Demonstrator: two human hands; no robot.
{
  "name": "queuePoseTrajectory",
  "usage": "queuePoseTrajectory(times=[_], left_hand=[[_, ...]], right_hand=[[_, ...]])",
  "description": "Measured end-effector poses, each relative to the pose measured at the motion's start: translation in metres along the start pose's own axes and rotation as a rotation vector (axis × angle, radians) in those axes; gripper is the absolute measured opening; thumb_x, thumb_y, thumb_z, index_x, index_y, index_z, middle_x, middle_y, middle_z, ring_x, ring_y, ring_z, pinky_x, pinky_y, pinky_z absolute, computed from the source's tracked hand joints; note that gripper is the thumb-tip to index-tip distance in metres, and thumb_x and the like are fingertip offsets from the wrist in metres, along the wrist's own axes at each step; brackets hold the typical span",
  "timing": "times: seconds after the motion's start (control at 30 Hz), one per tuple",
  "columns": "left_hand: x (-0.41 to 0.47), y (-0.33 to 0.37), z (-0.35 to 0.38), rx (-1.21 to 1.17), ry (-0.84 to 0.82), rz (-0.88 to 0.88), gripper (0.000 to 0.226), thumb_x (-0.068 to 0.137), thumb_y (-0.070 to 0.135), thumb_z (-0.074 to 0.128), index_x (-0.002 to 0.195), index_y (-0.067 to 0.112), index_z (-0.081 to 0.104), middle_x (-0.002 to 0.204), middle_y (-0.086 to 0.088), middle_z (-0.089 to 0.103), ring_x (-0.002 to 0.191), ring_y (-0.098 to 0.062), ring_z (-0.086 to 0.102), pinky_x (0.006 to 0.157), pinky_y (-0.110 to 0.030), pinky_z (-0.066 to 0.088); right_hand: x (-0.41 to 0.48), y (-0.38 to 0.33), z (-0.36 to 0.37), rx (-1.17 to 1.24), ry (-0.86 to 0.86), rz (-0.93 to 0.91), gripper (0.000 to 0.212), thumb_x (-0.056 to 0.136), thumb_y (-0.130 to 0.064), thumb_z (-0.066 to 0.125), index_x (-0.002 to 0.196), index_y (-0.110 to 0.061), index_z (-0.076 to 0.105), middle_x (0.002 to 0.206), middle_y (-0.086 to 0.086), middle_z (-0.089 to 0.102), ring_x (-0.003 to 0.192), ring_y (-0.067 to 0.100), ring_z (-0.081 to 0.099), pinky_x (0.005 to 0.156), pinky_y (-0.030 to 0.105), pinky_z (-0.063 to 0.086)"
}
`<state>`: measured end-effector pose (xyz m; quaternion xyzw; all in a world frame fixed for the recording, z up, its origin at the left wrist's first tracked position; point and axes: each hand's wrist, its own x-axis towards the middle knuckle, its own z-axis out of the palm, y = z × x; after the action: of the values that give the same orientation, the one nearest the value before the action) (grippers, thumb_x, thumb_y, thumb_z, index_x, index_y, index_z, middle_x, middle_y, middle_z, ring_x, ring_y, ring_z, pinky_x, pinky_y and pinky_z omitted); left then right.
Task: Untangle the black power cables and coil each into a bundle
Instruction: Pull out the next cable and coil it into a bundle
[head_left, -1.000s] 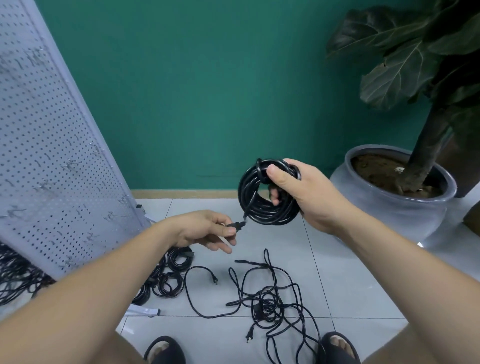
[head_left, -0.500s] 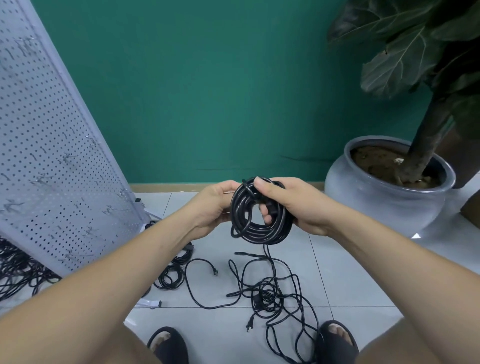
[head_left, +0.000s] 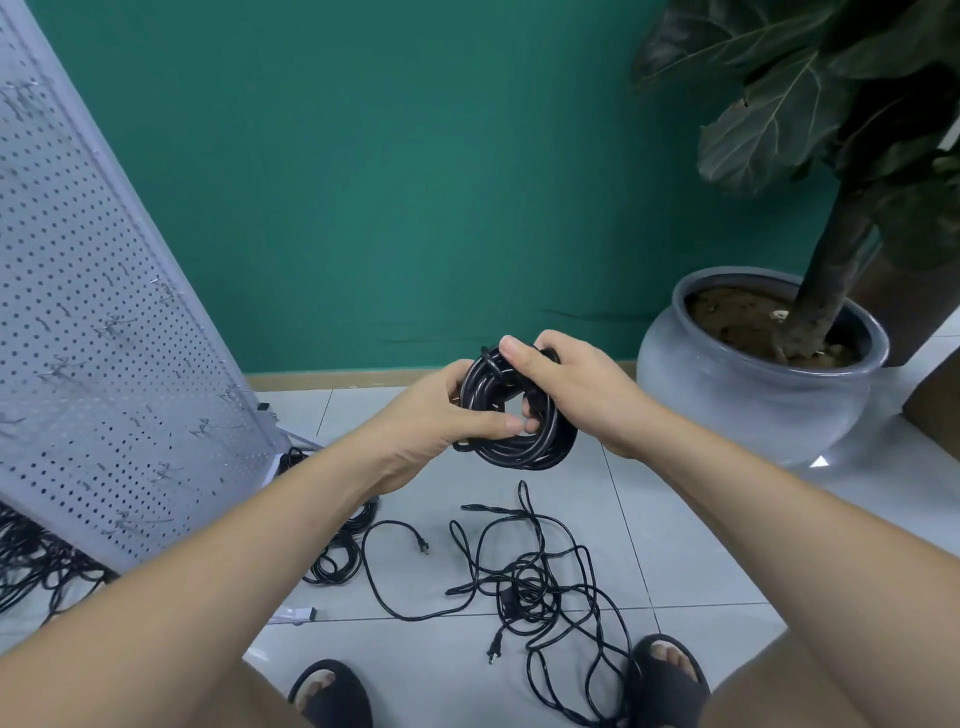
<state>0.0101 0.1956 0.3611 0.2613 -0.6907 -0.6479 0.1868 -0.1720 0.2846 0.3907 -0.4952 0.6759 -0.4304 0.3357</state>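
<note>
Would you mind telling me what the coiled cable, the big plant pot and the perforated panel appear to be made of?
The coiled cable: black rubber or PVC jacket, by its flexible loops and faint sheen. The plant pot: probably glazed ceramic, grey and glossy with soft reflections. The perforated panel: likely painted sheet metal, matte pale grey with regular punched holes; plastic cannot be ruled out.

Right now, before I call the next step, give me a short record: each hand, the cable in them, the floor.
left hand: grips the left side of the coil, thumb across the front
right hand: grips the top of the coil, fingers through its middle
coil: black cable, wound in a ring, held above the floor
floor, centre: tangle of loose black cables, not yet coiled
floor, left: coiled bundles, partly hidden by the left forearm
backdrop: pegboard left, plant pot right
</note>
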Motion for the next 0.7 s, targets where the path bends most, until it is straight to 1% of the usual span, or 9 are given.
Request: queuePoseTrajectory(times=[0.1,0.2,0.27,0.33,0.37,0.43,0.5,0.63,0.7], left_hand=[[0.004,-0.003,-0.002,0.006,0.046,-0.019,0.047,0.077,0.016,0.083,0.121,0.011,0.070,0.118,-0.022,0.072,0.097,-0.022,0.060,0.086,-0.042,0.039],[0.004,-0.003,0.001,-0.101,0.036,-0.069,0.026,0.075,0.005,0.075,0.098,0.017,0.076,0.095,-0.011,0.070,0.093,-0.025,0.051,0.086,-0.044,0.032],[0.003,0.000,0.003,-0.149,0.033,-0.078,0.028,0.072,0.002,0.073,0.093,0.020,0.078,0.092,-0.004,0.068,0.089,-0.023,0.053,0.080,-0.035,0.039],[0.002,0.003,0.004,-0.190,0.048,-0.058,0.041,0.071,0.001,0.072,0.110,0.013,0.074,0.098,-0.004,0.071,0.089,-0.019,0.062,0.077,-0.023,0.048],[0.002,0.004,0.004,-0.214,0.054,-0.054,0.054,0.071,0.000,0.072,0.124,0.011,0.068,0.102,-0.006,0.071,0.094,-0.018,0.066,0.079,-0.024,0.051],[0.000,0.006,0.001,-0.253,0.019,-0.046,0.072,0.074,-0.001,0.072,0.142,0.018,0.055,0.110,-0.005,0.073,0.101,-0.018,0.069,0.084,-0.027,0.052],[-0.001,0.008,0.000,-0.236,0.003,-0.035,0.074,0.077,0.005,0.078,0.144,0.021,0.051,0.112,-0.001,0.075,0.103,-0.014,0.072,0.082,-0.023,0.054],[0.000,0.010,0.009,-0.054,0.181,-0.024,0.084,0.063,0.042,0.097,0.133,0.016,0.058,0.120,0.002,0.077,0.103,-0.006,0.073,0.084,-0.020,0.054],[0.000,0.010,0.009,0.003,0.245,-0.019,0.076,0.068,0.037,0.100,0.129,0.013,0.060,0.117,-0.002,0.077,0.099,-0.005,0.073,0.084,-0.020,0.055]], right_hand=[[0.002,-0.002,0.000,-0.132,0.033,-0.031,0.068,0.099,-0.071,0.059,0.103,-0.004,0.054,0.081,0.012,0.078,0.065,0.028,0.076,0.069,0.044,0.061],[0.008,-0.001,0.001,-0.271,0.062,-0.059,0.067,0.097,-0.076,0.056,0.097,-0.009,0.056,0.088,0.014,0.077,0.077,0.037,0.075,0.074,0.051,0.061],[0.011,0.001,0.002,-0.279,0.062,-0.061,0.067,0.097,-0.077,0.055,0.095,-0.010,0.055,0.090,0.016,0.076,0.078,0.038,0.075,0.073,0.051,0.060],[0.014,0.002,0.001,-0.226,0.074,-0.052,0.067,0.098,-0.077,0.055,0.093,-0.010,0.055,0.086,0.016,0.076,0.072,0.034,0.076,0.065,0.046,0.057],[0.014,0.003,0.000,-0.190,0.085,-0.037,0.065,0.099,-0.074,0.056,0.093,-0.010,0.056,0.081,0.014,0.075,0.066,0.031,0.077,0.060,0.039,0.053],[0.013,0.002,-0.001,-0.164,0.118,-0.025,0.059,0.102,-0.069,0.056,0.092,-0.011,0.057,0.066,0.003,0.072,0.057,0.024,0.075,0.053,0.029,0.047],[0.013,0.002,0.004,-0.173,0.179,-0.049,0.056,0.103,-0.066,0.057,0.092,-0.011,0.058,0.064,-0.002,0.070,0.057,0.023,0.074,0.055,0.031,0.047],[0.013,0.008,0.026,-0.255,0.250,-0.110,0.055,0.098,-0.073,0.054,0.091,-0.019,0.052,0.074,0.002,0.071,0.070,0.027,0.073,0.069,0.044,0.057],[0.012,0.008,0.030,-0.259,0.254,-0.118,0.054,0.099,-0.072,0.053,0.093,-0.019,0.049,0.077,0.004,0.069,0.074,0.027,0.069,0.069,0.044,0.055]])
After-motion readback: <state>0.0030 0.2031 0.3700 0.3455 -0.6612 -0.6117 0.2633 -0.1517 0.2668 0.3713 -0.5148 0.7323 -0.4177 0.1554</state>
